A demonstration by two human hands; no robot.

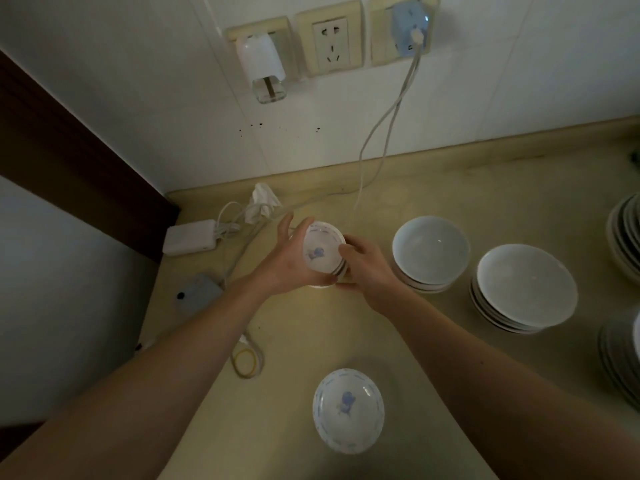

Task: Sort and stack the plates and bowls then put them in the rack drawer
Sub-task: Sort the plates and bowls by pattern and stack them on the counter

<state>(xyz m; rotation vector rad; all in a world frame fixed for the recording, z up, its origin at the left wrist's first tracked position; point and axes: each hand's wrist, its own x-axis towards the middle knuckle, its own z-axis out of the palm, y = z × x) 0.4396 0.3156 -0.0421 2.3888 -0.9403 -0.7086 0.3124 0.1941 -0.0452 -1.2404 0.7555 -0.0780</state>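
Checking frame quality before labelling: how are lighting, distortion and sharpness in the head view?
Head view: dim, warm light; the countertop is murky, bottom edge in deep shadow. Wide-angle bending curves the wall tiles and stretches both forearms. Slightly soft overall; the plate stacks at the right edge are cropped and smeared. Small glints on the white bowls; no harsh glare. The small bowls held by both hands stay readable.

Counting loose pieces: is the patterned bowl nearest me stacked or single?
Single. The patterned bowl sits alone, upright and empty on the counter; no rims show beneath it.
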